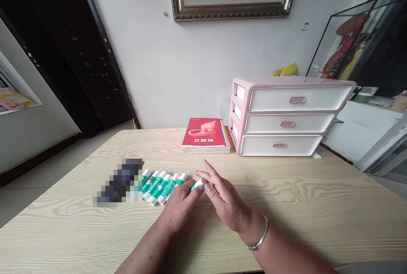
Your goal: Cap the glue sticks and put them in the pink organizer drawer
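A green and white glue stick [197, 183] is in my left hand [181, 206], with its white cap end pointing to the right. The fingers wrap around the tube and hide most of it. Close to the cap is my right hand [227, 199], its fingers stretched and spread, the thumb near the cap end. Whether the right thumb touches the cap I cannot tell. Several more glue sticks [159, 188] of the same kind lie slantwise side by side on the table, just left of my left hand, which covers part of the row.
A pixelated dark item [122, 180] lies left of the row on the wooden table [318, 214]. Books with a red cover [205, 133] are stacked by the wall. Beside them stands a pink and white drawer unit [286, 117], a yellow packet [286, 70] behind its top.
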The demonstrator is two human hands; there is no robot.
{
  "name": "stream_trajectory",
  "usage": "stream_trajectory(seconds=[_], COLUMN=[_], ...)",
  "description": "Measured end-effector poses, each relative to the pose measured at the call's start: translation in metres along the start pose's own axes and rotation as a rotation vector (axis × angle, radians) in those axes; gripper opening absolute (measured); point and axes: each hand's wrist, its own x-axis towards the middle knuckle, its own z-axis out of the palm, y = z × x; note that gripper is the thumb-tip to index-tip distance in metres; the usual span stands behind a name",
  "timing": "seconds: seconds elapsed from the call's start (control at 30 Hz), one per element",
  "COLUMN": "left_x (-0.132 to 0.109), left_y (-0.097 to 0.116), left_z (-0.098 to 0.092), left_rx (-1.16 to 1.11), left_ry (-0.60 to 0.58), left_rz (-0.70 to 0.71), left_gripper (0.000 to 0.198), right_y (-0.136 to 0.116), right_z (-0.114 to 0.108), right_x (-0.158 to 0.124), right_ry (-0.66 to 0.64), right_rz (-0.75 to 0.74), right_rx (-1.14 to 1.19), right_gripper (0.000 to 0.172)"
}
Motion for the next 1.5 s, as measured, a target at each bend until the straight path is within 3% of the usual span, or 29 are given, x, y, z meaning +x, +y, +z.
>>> stream_trajectory(seconds=[0.17,0.27,0.5,0.63,0.73,0.9,1.1,1.17,1.37,1.43,1.5], left_x=[0.001,-0.001,-0.006,-0.003,0.002,0.005,0.001,0.000,-0.001,-0.002,-0.001], left_y=[-0.008,-0.005,0.003,-0.005,-0.013,-0.009,0.010,0.012,0.003,-0.008,-0.022], left_z=[0.000,-0.002,-0.006,-0.004,0.001,0.009,0.009,0.004,-0.035,-0.052,-0.066], left_rx=[-0.133,-0.179,-0.236,-0.257,-0.212,-0.128,0.020,0.095,0.338,0.486,0.622], left_ry=[0.078,0.121,0.162,0.199,0.225,0.101,-0.024,0.074,0.638,0.682,0.641], left_rz=[-0.105,-0.125,-0.093,-0.085,-0.041,0.091,0.215,0.203,0.000,-0.101,-0.223], left_gripper=[0.054,0.054,0.048,0.049,0.049,0.043,0.049,0.052,0.045,0.043,0.047], right_y=[0.004,0.008,0.007,0.008,0.006,0.004,0.028,0.036,0.049,0.050,0.051], right_z=[-0.005,-0.006,-0.005,-0.005,-0.002,0.009,0.014,0.012,0.011,0.012,0.014], right_x=[0.002,0.005,0.006,0.006,0.006,0.011,0.017,0.018,0.016,0.014,0.013], right_ry=[0.173,0.209,0.175,0.163,0.081,-0.064,0.154,0.213,0.176,0.173,0.175], right_rz=[0.106,0.122,0.184,0.196,0.186,0.219,0.346,0.393,0.490,0.474,0.451], right_rx=[0.011,-0.011,-0.042,-0.002,0.093,0.286,0.191,0.115,-0.157,-0.219,-0.248], right_gripper=[0.050,0.045,0.040,0.036,0.029,0.023,0.029,0.032,0.033,0.035,0.036])
